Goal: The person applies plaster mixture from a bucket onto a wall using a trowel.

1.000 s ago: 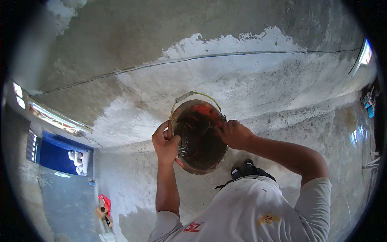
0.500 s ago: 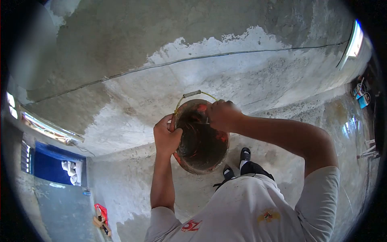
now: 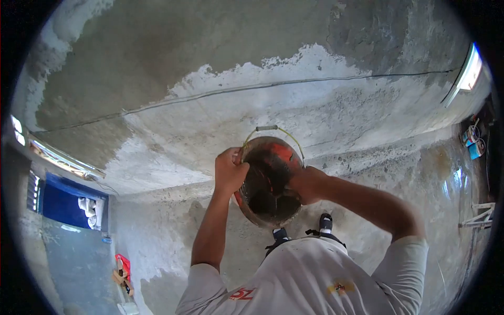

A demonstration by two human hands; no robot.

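A bucket (image 3: 273, 152) hangs in front of my body, its mouth towards me, with dark residue and orange-red patches on the inner wall. Its yellowish wire handle with a grey grip (image 3: 266, 128) stands up over the far rim. My left hand (image 3: 231, 170) is closed on the left rim, the thumb reaching inside. At the right side of the mouth, my right hand (image 3: 310, 185) is closed, its fingers partly within the bucket. Whatever those fingers hold is hidden. Dark, wet-looking material shows at the bottom of the bucket.
A rough, patchy cement wall (image 3: 220, 121) rises ahead, crossed by a cable (image 3: 210, 94). Blue-and-white cans (image 3: 475, 144) stand far right, near a white metal frame (image 3: 478, 215). A red bag (image 3: 123, 265) lies lower left, near a blue doorway (image 3: 63, 202).
My right hand has moved down along the right side of the bucket, from the upper rim into the mouth. The bucket has shifted slightly right in view, left hand still on its rim.
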